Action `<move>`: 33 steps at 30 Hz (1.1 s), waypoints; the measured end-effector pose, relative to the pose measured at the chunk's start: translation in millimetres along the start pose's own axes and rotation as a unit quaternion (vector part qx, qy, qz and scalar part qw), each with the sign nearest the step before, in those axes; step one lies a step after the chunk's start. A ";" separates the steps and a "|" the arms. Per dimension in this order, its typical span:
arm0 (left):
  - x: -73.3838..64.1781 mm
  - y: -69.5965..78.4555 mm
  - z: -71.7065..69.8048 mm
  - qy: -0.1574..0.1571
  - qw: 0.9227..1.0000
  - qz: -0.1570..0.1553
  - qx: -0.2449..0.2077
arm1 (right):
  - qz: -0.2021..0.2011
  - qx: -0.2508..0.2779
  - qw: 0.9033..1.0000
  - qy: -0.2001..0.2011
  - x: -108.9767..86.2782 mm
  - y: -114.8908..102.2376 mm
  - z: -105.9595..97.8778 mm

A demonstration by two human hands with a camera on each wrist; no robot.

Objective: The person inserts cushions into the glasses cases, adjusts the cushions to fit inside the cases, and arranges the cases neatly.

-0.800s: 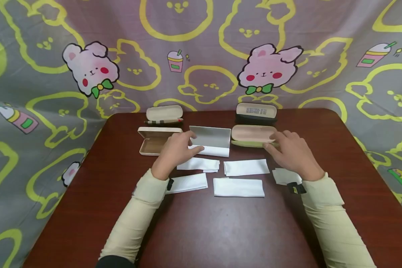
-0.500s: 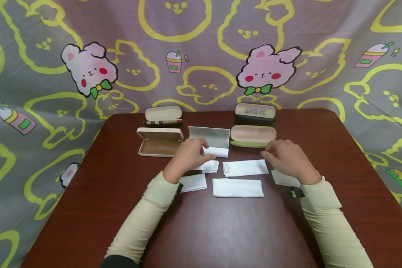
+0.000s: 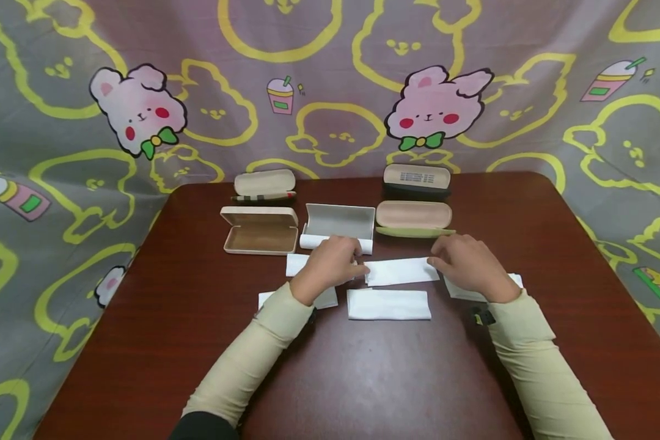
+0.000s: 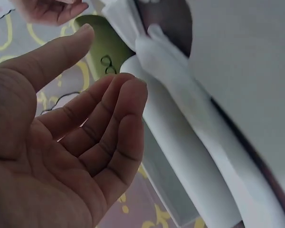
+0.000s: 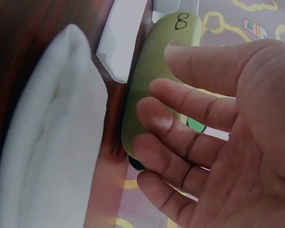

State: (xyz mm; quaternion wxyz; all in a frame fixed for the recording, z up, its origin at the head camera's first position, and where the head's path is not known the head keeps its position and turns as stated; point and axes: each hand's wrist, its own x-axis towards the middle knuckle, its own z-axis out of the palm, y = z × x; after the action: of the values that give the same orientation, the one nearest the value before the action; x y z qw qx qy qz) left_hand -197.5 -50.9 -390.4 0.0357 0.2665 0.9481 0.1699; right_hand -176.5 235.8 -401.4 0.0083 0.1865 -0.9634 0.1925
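Head view: the left hand (image 3: 330,264) and the right hand (image 3: 469,263) are at the left and right ends of a folded white cloth (image 3: 401,272); contact cannot be confirmed. A green case (image 3: 415,231) lies on its far side, a second cloth (image 3: 388,305) on its near side. Left wrist view: fingers loosely curved, thumb apart. Right wrist view: fingers relaxed, slightly bent.

Soft, even light fills the head view, with a pale glare on the table (image 3: 371,360) (a hazy patch, near the middle) and dark shadows along the sleeves' (image 3: 247,360) inner sides. The wrist views are dimmer: the left hand's (image 4: 61,166) palm sits in shade, and the nearest cloth (image 5: 52,156) blurs in the right one.
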 end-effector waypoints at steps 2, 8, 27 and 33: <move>1.2 3.1 2.6 -0.010 1.000 0.003 0.012 | 0.002 -0.003 1.000 -0.005 0.1 0.2 1.5; 4.4 8.4 10.9 -0.029 0.999 0.004 0.042 | -0.013 -0.027 1.000 -0.002 -0.5 0.4 8.4; 11.9 13.8 22.7 -0.018 0.998 -0.026 0.061 | -0.021 -0.042 0.999 0.005 -1.8 6.3 20.3; 14.1 14.3 24.2 -0.021 0.998 -0.043 0.032 | 0.002 -0.016 1.000 -0.004 -0.9 10.5 19.4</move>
State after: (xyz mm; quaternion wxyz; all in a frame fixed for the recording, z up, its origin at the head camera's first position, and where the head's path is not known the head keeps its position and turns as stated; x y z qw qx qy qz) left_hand -198.7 -24.9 -408.0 0.0538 0.2301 0.9626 0.1326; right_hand -178.4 237.9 -423.2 0.0068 0.1848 -0.9669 0.1759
